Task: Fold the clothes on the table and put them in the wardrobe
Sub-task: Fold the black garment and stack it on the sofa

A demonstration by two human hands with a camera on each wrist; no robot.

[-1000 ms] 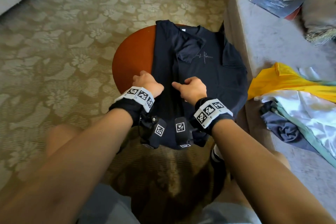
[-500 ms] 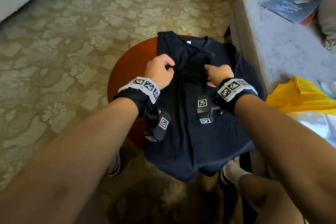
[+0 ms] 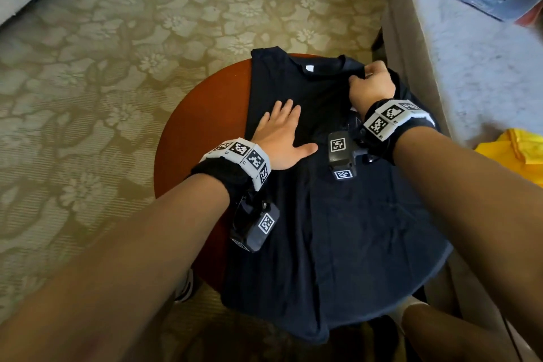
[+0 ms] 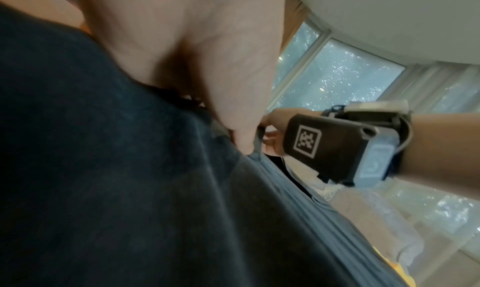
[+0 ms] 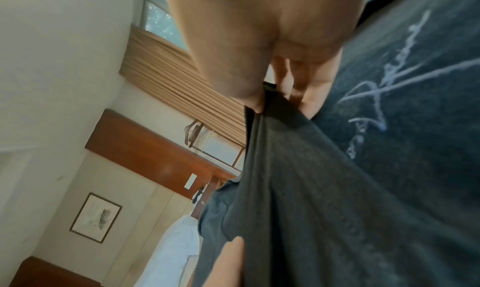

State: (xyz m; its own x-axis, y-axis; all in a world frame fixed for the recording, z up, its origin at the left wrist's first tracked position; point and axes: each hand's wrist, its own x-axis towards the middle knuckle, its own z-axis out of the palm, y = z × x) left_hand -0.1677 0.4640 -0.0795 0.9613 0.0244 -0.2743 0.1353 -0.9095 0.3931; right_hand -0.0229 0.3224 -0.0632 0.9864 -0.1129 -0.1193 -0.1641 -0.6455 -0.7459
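A patterned beige carpet (image 3: 117,67) surrounds a round reddish wooden table (image 3: 199,132). A dark navy T-shirt (image 3: 338,229) lies spread over the table, its hem hanging off the near edge. The left hand (image 3: 282,138) rests flat on the shirt's chest, fingers straight and spread. The right hand (image 3: 371,87) pinches a fold of the shirt beside the collar, at its right shoulder, fingers curled around the cloth. Yellow fabric (image 3: 517,153) lies on a pale sofa (image 3: 470,73) to the right.

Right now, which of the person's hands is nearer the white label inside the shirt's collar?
Right. The right hand pinches fabric beside the collar label; the left hand presses flat lower down.
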